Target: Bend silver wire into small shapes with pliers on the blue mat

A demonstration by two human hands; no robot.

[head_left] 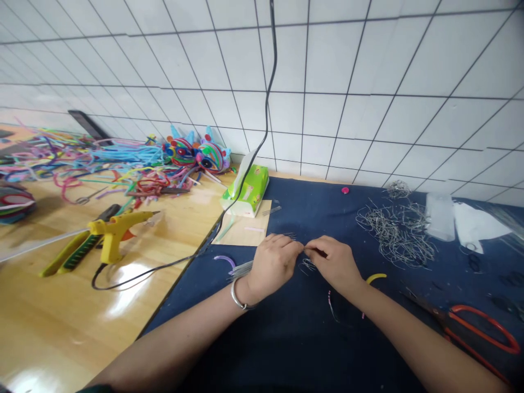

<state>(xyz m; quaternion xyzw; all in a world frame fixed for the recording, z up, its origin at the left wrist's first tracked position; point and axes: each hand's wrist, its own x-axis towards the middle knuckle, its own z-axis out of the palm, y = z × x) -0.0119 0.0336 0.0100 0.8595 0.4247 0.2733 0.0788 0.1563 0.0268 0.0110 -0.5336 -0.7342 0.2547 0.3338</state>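
Note:
My left hand point(273, 267), with a silver bracelet at the wrist, is closed in a pinch near the middle of the dark blue cloth. Fingertip to fingertip with it, my right hand point(332, 263) pinches too. What sits between the fingertips is too small to make out. A bundle of thin straight metal wires point(242, 269) sticks out beside my left wrist; I cannot tell whether the palm holds it or rests over it. Bent wires point(308, 265) lie just below the fingertips. Near the right forearm are a beaded wire point(329, 300) and a yellow curved strip point(375, 277).
A tangled wire heap point(399, 232) and red-handled scissors point(483, 327) lie right. Left are a yellow glue gun point(117, 232), pliers point(77, 251), a green tissue pack point(251, 191) and colourful pipe cleaners point(126, 155). A black cable point(268, 98) hangs before the tiled wall.

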